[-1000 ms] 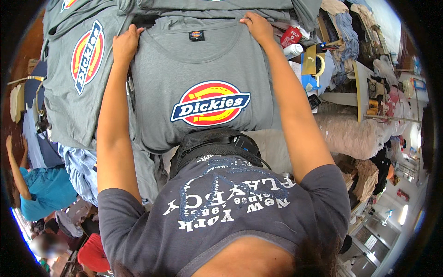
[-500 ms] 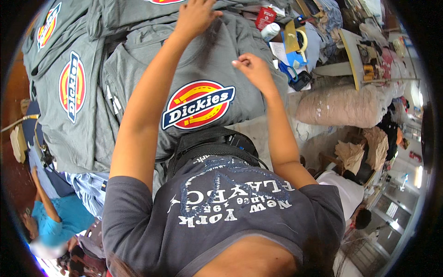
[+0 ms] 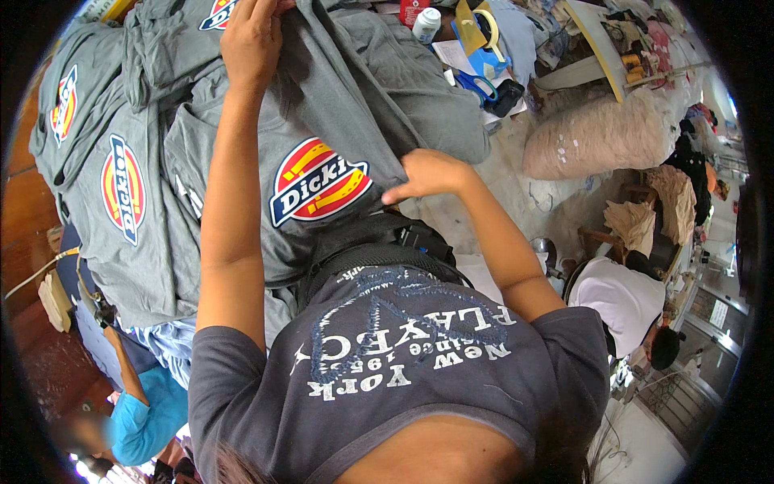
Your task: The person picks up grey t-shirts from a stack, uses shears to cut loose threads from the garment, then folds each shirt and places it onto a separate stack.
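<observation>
A grey T-shirt (image 3: 334, 101) with a large oval chest print lies in front of me, its right side lifted and folding inward over part of the print. My left hand (image 3: 254, 48) grips the shirt's cloth at its far end, with the fingertips partly hidden by fabric. Near my waist, my right hand (image 3: 431, 175) is closed on the shirt's lower right edge. Between the two hands the cloth is drawn into a long fold.
More printed grey shirts (image 3: 97, 181) are piled to the left and far side. At the far right sit a white bottle (image 3: 426, 26), a tape roll (image 3: 488, 36), blue-handled scissors (image 3: 477, 85) and a wrapped bundle (image 3: 592, 137). A person in blue (image 3: 149, 415) is at lower left.
My left hand has moved left and farther away, taking hold of the cloth. The right hand has come down toward me and gripped the shirt's edge. The shirt's right side has folded inward.
</observation>
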Tool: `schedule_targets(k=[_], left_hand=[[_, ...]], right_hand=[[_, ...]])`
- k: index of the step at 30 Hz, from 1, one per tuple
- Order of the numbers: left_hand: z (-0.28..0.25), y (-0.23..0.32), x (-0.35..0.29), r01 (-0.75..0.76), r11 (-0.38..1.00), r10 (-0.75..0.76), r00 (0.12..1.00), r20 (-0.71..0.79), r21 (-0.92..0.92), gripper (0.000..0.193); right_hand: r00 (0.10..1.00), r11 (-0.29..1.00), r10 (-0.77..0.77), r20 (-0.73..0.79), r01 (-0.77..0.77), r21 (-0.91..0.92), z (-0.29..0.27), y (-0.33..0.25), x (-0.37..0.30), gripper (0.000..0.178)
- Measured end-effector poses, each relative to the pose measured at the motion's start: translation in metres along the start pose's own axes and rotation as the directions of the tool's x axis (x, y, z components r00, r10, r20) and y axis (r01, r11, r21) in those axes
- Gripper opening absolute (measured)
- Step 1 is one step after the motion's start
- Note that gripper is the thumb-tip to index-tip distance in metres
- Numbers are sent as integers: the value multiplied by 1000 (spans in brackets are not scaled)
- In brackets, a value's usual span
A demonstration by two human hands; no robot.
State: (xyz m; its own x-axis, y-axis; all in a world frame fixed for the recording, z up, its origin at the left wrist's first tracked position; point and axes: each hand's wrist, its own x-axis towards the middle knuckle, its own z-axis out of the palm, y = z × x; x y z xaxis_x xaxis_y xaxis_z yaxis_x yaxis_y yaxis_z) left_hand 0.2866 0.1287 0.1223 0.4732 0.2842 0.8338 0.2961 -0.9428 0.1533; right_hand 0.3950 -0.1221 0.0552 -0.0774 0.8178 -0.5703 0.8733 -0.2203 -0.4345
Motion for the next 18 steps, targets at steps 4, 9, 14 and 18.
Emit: schedule_targets(k=[4,9,14,18], left_hand=[[9,-3,-5,-53,997,52,998,23,54,13],[42,7,2,73,996,-70,995,67,-43,11],[85,-24,-14,97,990,-122,955,269,105,13],[116,-30,-43,-8,915,-177,891,418,404,21]], right_hand=[[980,958,76,-184,-123,-259,10,-3,-47,45],[750,934,113,-652,-303,-188,21,-1,-77,32],[509,983,145,-849,-171,66,35,16,-68,26],[458,803,472,-754,129,581,57,37,-41,19]])
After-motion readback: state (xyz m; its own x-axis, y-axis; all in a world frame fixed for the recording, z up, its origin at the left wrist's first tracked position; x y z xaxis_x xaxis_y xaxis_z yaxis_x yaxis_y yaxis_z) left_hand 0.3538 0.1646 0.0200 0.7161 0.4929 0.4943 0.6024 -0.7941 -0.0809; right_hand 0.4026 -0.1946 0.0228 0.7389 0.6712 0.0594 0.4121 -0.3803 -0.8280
